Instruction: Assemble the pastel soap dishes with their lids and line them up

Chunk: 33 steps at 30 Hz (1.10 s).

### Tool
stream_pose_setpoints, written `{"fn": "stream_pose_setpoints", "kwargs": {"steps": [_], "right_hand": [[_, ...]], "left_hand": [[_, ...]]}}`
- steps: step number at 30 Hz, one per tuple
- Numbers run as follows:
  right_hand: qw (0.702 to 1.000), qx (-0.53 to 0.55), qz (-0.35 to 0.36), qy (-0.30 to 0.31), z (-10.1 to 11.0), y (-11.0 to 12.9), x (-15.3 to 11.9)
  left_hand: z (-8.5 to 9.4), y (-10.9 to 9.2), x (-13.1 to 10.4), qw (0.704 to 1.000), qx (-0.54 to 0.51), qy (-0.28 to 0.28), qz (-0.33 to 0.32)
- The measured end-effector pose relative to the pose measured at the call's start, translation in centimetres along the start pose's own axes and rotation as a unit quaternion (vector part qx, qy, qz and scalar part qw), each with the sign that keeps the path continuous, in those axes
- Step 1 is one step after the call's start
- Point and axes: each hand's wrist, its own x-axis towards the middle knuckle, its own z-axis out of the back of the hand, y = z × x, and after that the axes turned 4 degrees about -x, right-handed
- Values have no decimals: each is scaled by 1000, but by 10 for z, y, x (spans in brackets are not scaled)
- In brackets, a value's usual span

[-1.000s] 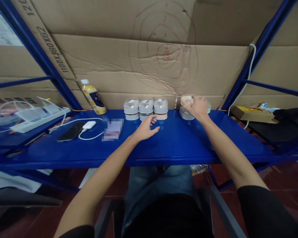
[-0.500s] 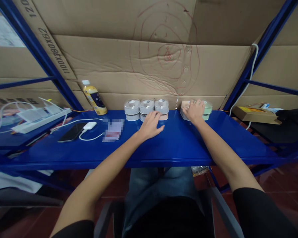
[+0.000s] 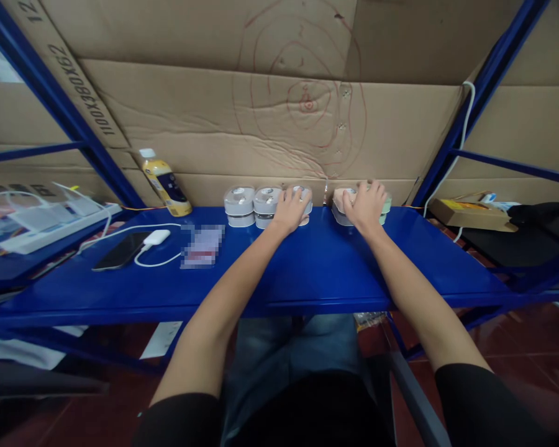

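Note:
Stacked small containers with clear lids stand in a row at the back of the blue table. Three stacks are on the left: a grey one (image 3: pixel 240 206), a second grey one (image 3: pixel 264 202) and a third (image 3: pixel 300 189). My left hand (image 3: pixel 289 211) lies over the third stack, fingers apart. To the right of a gap are a peach-topped stack (image 3: pixel 342 197) and a green one (image 3: pixel 387 208). My right hand (image 3: pixel 367 205) rests on these two with its fingers spread, covering much of them.
On the blue table (image 3: pixel 326 273), a yellow bottle (image 3: pixel 166 185), a black phone (image 3: pixel 121 250), a white charger (image 3: pixel 157 237) with cable and a blurred packet (image 3: pixel 203 247) lie left. Cardboard (image 3: pixel 190 105) stands behind; blue posts flank both sides. Right holds a small carton (image 3: pixel 472 214).
My left hand has moved forward and right, from in front of the left stacks onto the third one. My right hand stays over the right-hand stacks. The view has shifted slightly.

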Motion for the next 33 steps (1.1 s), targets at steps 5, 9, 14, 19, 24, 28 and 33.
{"fn": "stream_pose_setpoints", "kwargs": {"steps": [5,9,14,19,24,28,33], "right_hand": [[986,151,64,29,16,0,-2],[902,314,226,191,21,2,-17],[814,314,346,346,13,16,-39],[826,271,354,344,10,33,-54],[870,222,296,327,13,51,-71],[876,265,252,315,18,48,-63],[901,289,161,282,21,9,-32]], "left_hand": [[27,-15,-38,996,-18,10,-83],[48,-21,-85,980,-111,74,-145],[55,-22,-121,952,-198,159,-168],[44,-10,-125,948,-255,145,-121],[34,4,-124,947,-301,112,-25],[32,13,-125,942,-315,119,10],[34,12,-126,957,-265,112,-35]]}}
